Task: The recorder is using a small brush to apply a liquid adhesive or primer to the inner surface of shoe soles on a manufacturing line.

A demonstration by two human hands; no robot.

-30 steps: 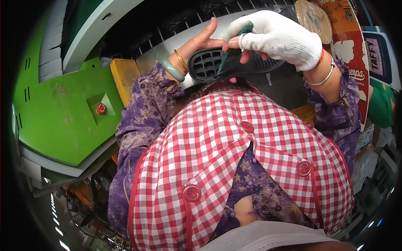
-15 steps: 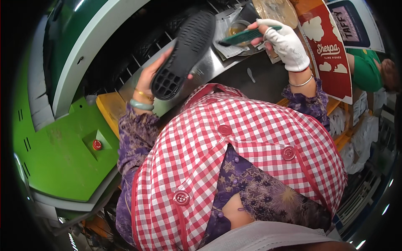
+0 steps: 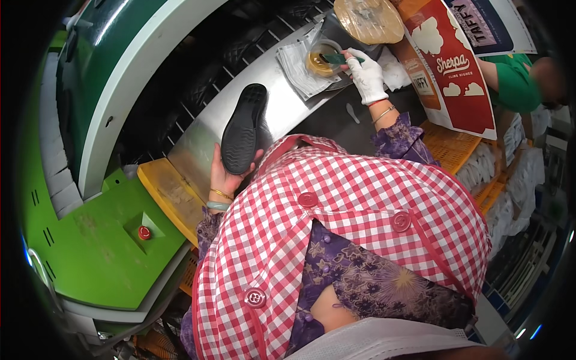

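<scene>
A black shoe sole (image 3: 244, 129) rests along the palm and fingers of my bare left hand (image 3: 223, 173). Its ridged near end is in the grip, and the far end points away over the metal tabletop. My right hand (image 3: 365, 73) wears a white glove that leaves some fingertips bare. Those fingers pinch a green-handled brush (image 3: 337, 59), whose tip reaches down into a small round cup (image 3: 311, 71) of yellowish liquid. The brush tip is hard to make out inside the cup.
White sheets (image 3: 294, 72) lie beside the cup on the metal surface (image 3: 207, 135). A wrapped round bundle (image 3: 369, 21) sits beyond. A red-panelled box (image 3: 456, 66) stands right, near another person's green sleeve (image 3: 511, 84). Left are a green machine (image 3: 96, 252) and yellow crate (image 3: 174, 189).
My right hand has carried the brush forward and left into the cup. My left hand has lowered the sole, which seems turned end for end in the grip.
</scene>
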